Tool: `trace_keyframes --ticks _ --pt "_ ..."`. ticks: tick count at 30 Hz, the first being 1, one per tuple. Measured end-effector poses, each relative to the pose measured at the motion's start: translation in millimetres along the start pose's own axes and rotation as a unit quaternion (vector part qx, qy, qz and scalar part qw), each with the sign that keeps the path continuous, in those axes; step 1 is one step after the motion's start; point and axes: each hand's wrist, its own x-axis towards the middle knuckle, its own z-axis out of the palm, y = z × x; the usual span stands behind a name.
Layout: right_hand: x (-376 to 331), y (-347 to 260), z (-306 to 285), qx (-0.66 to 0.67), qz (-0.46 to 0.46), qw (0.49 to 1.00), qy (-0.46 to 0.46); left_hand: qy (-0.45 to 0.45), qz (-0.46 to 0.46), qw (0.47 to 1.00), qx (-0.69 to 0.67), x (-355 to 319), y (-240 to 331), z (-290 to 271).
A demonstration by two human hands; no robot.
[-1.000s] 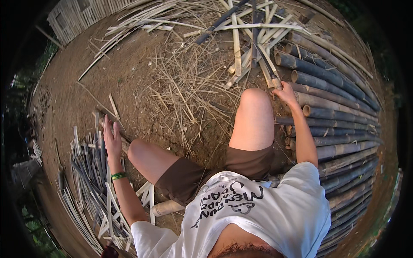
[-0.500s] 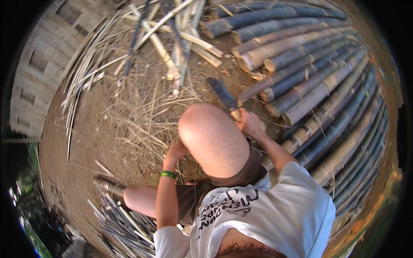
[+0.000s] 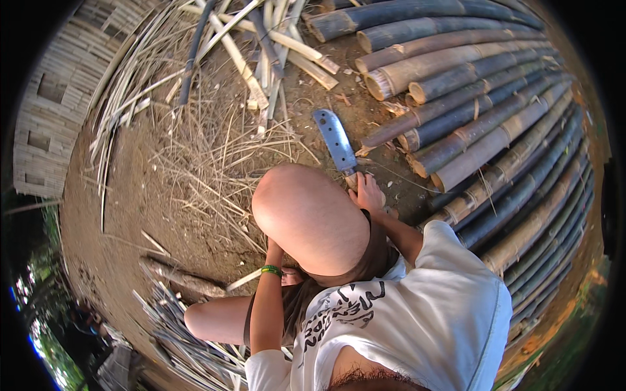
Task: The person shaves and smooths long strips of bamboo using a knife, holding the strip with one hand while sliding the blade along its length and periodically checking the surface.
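My right hand (image 3: 368, 193) grips the handle of a broad-bladed chopping knife (image 3: 335, 139), whose blade points away over the dirt, just left of the bamboo poles. My raised right knee (image 3: 306, 215) fills the middle of the view. My left hand (image 3: 274, 249) is tucked under that knee and mostly hidden; only the wrist with a green band (image 3: 271, 270) shows, so what it holds is out of sight. My left leg (image 3: 218, 319) lies bent to the lower left.
A stack of long dark bamboo poles (image 3: 495, 130) lies along the right. Split bamboo strips (image 3: 254, 45) are heaped at the top, with dry shavings (image 3: 208, 156) on the dirt. Thin slats (image 3: 176, 326) lie at lower left. A woven wall (image 3: 59, 111) stands at left.
The view has swung right toward the poles. My right hand has come in beside my knee with the knife now plainly showing. My left hand left the slats and went under the knee.
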Motion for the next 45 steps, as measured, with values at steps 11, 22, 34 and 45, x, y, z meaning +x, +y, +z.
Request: trace_keyframes --ticks 11,22,34,45 --pt "2.9 4.6 13.9 -0.085 -0.058 0.994 0.027 0.169 -0.009 0.961 0.22 -43.5 31.5 -136.1" --pt "-2.7 4.9 22.0 -0.097 -0.06 0.992 0.057 0.489 -0.119 0.838 0.211 -29.8 -51.5 -381.3" --pt "-14.6 -5.3 32.5 -0.049 -0.058 0.996 0.055 0.356 -0.024 0.924 0.14 46.5 -103.1 -205.0" --pt "53.6 -101.2 -38.3 0.182 -0.185 0.962 0.087 0.298 -0.272 0.909 0.103 46.6 -59.1 -57.5"
